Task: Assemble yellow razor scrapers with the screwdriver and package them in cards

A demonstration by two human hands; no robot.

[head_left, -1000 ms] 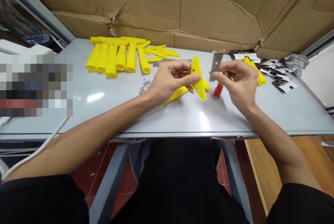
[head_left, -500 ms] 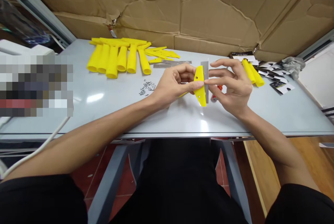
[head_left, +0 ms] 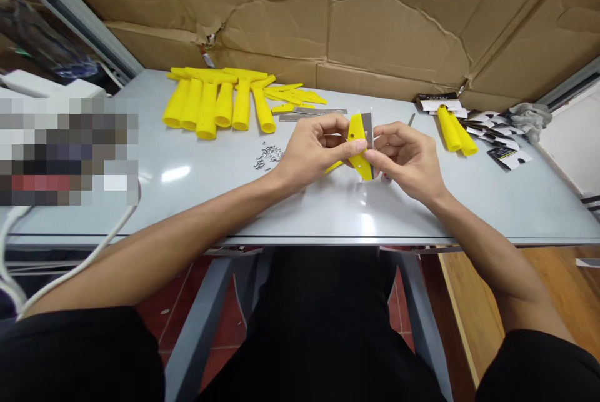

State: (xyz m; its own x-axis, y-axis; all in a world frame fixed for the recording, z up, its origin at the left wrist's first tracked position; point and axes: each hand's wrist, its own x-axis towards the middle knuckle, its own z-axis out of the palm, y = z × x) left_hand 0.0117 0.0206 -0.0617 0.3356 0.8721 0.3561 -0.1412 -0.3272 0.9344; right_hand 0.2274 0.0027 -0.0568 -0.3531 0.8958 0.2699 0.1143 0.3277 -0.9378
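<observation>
My left hand (head_left: 312,147) is closed on a yellow plastic scraper piece (head_left: 357,163) with small holes, its thumb pressed on the front. A flat metal scraper blade (head_left: 368,127) stands upright against the right side of that piece. My right hand (head_left: 410,161) is closed on the blade, thumb in front and fingers behind its right edge. Under the left hand shows a short yellow strip (head_left: 334,168), mostly hidden. Behind my right hand lies a screwdriver; only its metal shaft (head_left: 411,119) and a bit of red handle are visible.
Several yellow scraper handles (head_left: 206,108) lie at the back left, beside flat yellow pieces (head_left: 295,95) and loose blades (head_left: 300,115). Small screws (head_left: 269,155) are scattered left of my hands. Two yellow handles (head_left: 452,130), printed cards (head_left: 509,157) and a grey cloth (head_left: 532,119) lie right.
My right fingers have closed in on the blade, its thumb now at the yellow piece. The blade sits further behind the yellow piece. My left hand keeps its hold.
</observation>
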